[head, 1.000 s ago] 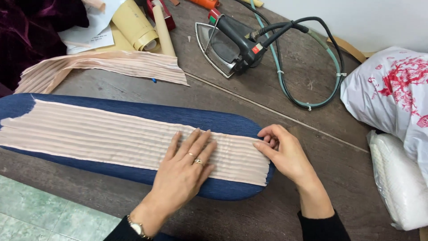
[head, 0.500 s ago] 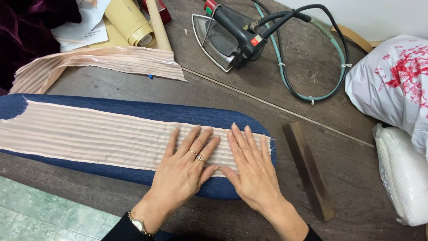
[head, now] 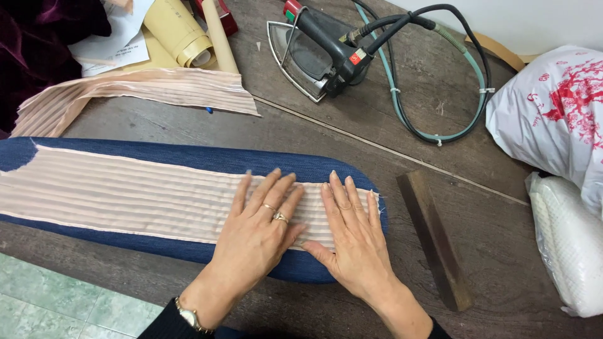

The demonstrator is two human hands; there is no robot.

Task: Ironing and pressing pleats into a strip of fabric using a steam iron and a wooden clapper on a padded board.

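A pale pink pleated fabric strip (head: pixel 144 198), ribbed with fine lengthwise stripes, is lying across a dark blue ironing board (head: pixel 207 157). At eleven o'clock a second pleated strip (head: pixel 157 88) is showing the same pink. The desk (head: pixel 389 119) is looking dark brown and grainy. At twelve o'clock the iron (head: pixel 317 53) is showing black and grey, with a teal hose (head: pixel 440 135). At three o'clock a white bag (head: pixel 553 113) is bearing a red print. A dark brown wooden block (head: pixel 433 238) is lying at four o'clock.

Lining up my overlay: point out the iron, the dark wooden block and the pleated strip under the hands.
iron (head: pixel 314 56), head view, on its dark body.
dark wooden block (head: pixel 433 235), head view, mid-length.
pleated strip (head: pixel 125 194), head view, bare stretch left of the hands.
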